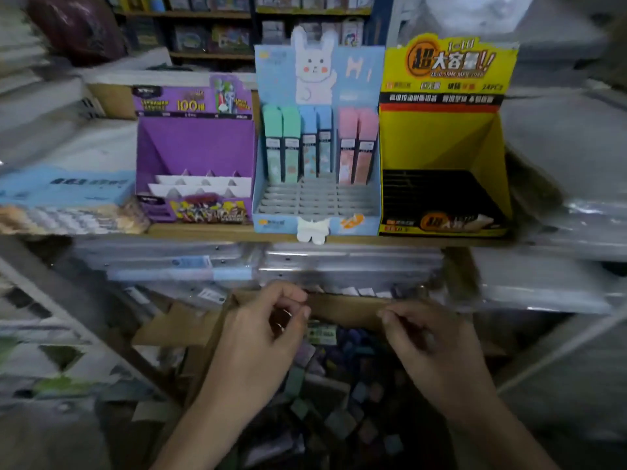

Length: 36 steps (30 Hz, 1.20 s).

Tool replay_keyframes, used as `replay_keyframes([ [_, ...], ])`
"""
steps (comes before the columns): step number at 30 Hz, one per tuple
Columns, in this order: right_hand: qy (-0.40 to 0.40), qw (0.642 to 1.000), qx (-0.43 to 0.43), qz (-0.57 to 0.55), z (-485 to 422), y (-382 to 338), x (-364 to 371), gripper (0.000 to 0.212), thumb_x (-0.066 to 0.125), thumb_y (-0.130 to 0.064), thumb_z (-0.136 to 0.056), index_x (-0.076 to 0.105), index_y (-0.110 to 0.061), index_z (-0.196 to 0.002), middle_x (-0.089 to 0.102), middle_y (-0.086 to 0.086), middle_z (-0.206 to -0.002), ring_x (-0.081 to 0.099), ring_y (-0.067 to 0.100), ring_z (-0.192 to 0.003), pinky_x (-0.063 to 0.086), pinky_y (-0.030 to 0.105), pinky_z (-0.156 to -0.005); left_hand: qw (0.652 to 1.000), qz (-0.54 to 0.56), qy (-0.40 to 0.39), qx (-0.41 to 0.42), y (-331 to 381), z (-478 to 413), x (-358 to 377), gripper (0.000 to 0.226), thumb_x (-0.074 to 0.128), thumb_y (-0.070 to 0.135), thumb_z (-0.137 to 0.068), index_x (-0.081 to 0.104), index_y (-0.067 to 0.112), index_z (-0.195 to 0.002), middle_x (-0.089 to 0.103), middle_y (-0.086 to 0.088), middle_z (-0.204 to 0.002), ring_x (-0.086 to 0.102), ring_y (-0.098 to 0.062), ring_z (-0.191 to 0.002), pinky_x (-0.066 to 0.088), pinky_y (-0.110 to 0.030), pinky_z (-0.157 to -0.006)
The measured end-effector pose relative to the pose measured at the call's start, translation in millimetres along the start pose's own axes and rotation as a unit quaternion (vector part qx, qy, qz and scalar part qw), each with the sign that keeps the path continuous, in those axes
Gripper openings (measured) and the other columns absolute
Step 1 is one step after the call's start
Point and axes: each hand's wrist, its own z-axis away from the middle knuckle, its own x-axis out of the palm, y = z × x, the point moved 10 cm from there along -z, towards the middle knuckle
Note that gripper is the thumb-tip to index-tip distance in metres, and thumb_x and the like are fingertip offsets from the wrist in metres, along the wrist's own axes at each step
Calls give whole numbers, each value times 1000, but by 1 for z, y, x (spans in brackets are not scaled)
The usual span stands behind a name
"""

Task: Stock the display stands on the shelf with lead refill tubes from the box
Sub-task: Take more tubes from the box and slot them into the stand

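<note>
Lead refill tubes (339, 412) lie mostly loose in the box (342, 308). Above them, left hand (268, 320) and right hand (431, 337) have curled fingers; can't tell if either pinches one. Along the shelf (203, 230) front edge, the blue stand (315, 212) has only its back row filled, and the purple stand (195, 147) and yellow stand (437, 144) look empty. Early stage.

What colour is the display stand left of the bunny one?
The left stand is purple; the head view shows it best.

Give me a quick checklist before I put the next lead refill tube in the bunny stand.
1. Free slots in the blue bunny stand: ok, front rows empty.
2. The six tubes in its back row stand upright: ok.
3. Cardboard box open below the shelf: ok.
4. Left hand holding something: cannot tell.
5. Right hand holding something: cannot tell, blurred.
</note>
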Motion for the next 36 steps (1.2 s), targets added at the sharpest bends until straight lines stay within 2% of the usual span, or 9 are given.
replay_keyframes([
  [5,-9,997,71,12,45,2,24,14,72,-17,-88,71,-31,-84,70,-16,-85,67,0,-78,51,16,-63,999,-6,-48,-23,-45,35,-3,17,68,19,-94,66,35,-94,69,22,-90,65,2,-85,51,-21,-72],
  [9,-13,994,103,18,75,-8,32,28,71,-17,-91,63,-43,-84,67,-25,-96,66,-9,-71,47,5,-56,997,14,-67,-34,-63,57,-8,20,67,16,-95,65,36,-92,68,23,-92,64,5,-89,46,-7,-69],
  [13,-25,991,125,30,92,-7,37,31,70,-16,-92,61,-44,-83,67,-30,-89,64,-10,-62,42,1,-52,995,10,-84,-49,-79,76,-8,18,67,15,-95,65,33,-97,66,22,-95,63,5,-93,51,-11,-74],
  [16,-41,985,163,37,105,13,40,23,69,-16,-93,65,-39,-89,70,-22,-80,64,-11,-71,44,3,-55,992,20,-100,-79,-92,88,-2,22,69,12,-93,65,31,-103,67,21,-94,63,9,-95,53,-10,-76],
  [19,-68,976,201,49,115,38,43,22,69,-17,-93,66,-39,-94,67,-21,-89,61,-14,-86,47,5,-61,983,-3,-147,-106,-105,102,14,29,69,16,-94,60,39,-110,68,21,-99,58,16,-101,47,-2,-72],
  [25,-148,952,251,97,128,84,53,32,73,-16,-87,57,-42,-96,58,-26,-87,57,-11,-80,42,-2,-58,968,-17,-196,-154,-128,111,42,38,76,17,-89,56,42,-110,65,19,-105,59,7,-103,48,-14,-83],
  [29,-202,926,291,129,132,114,67,34,76,-21,-85,61,-24,-116,55,-22,-91,56,-1,-84,41,4,-60,955,-37,-249,-159,-133,106,69,46,77,24,-88,53,42,-122,61,20,-110,58,4,-105,47,-15,-76],
  [33,-248,898,328,154,136,134,79,44,72,-26,-87,55,-19,-127,56,-5,-111,57,18,-109,42,22,-80,949,-54,-273,-148,-135,94,94,50,76,18,-87,53,40,-126,60,22,-110,57,5,-103,47,-16,-76],
  [36,-257,886,360,138,137,148,84,67,70,-29,-89,39,-17,-146,54,3,-133,50,25,-126,40,27,-91,950,-60,-278,-131,-131,84,109,47,74,17,-87,56,40,-124,63,20,-117,58,1,-109,53,-27,-87],
])
